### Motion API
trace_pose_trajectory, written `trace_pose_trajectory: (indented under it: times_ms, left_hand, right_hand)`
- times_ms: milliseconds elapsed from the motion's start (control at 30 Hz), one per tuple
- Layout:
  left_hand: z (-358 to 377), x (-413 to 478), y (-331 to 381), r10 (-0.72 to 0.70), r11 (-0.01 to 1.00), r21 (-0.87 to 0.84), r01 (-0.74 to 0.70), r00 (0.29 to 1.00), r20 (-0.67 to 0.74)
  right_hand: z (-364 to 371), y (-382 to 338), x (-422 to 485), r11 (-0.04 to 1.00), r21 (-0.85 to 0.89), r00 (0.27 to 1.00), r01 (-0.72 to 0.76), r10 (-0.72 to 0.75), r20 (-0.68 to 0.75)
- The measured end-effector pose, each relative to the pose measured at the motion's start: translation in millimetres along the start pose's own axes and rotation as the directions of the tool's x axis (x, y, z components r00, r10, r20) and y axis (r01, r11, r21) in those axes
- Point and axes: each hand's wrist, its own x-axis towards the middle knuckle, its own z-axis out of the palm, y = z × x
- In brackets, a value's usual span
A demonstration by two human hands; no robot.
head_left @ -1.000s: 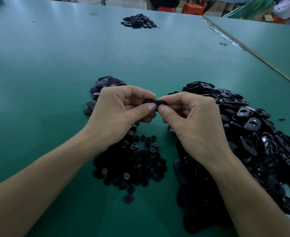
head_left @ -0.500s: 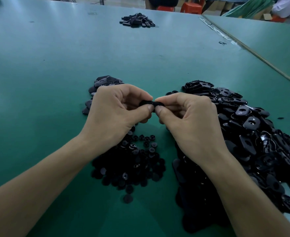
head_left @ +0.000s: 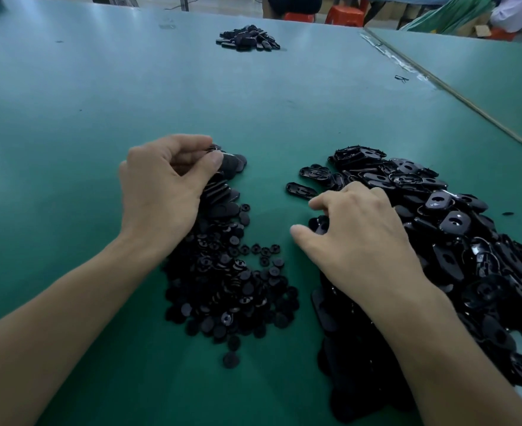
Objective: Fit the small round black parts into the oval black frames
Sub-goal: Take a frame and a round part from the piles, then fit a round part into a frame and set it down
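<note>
Head view: left hand (head_left: 161,192) pinches an oval frame (head_left: 214,150) above the stacked frames (head_left: 222,192), likely depositing it. Right hand (head_left: 361,238) fingers (head_left: 324,202), loosely apart, rest on the frame pile (head_left: 450,216), selecting; round parts (head_left: 229,278) lie between.

The person's left hand (head_left: 161,192) and right hand (head_left: 361,238) are bare, and so are both forearms (head_left: 69,302) as far as one sees. The left thumbnail (head_left: 218,159) looks short and plain.
</note>
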Motion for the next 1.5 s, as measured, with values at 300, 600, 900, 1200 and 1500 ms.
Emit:
trace_pose_trajectory:
  times_ms: [300,600,900,1200,1500]
  left_hand:
    - [-3.8,2.6,-10.5,0.022,0.984,0.178,-0.013,0.999,-0.049]
    - [-0.7,1.0,-7.1,0.018,0.986,0.164,-0.005,0.997,-0.08]
    - [9.9,-21.7,20.4,0.172,0.985,-0.038,-0.168,0.976,0.137]
    - [12.0,-31.1,28.0,0.178,0.975,-0.192,-0.108,0.899,0.4]
    - [14.7,-28.2,25.5,0.119,0.953,-0.303,0.011,0.907,0.405]
  right_hand:
    - [-7.1,-0.3,-1.9,1.0,0.0,0.998,-0.003,0.002,0.059]
    - [-7.2,-0.5,-1.9,1.0,0.0,1.0,-0.01,0.01,-0.013]
    - [-2.2,2.9,5.7,0.982,0.157,0.945,0.109,-0.054,-0.322]
    - [3.0,-10.4,7.9,0.578,0.791,0.976,0.201,-0.045,-0.215]
    - [4.0,-10.2,9.1,0.5,0.851,0.985,0.16,-0.024,-0.171]
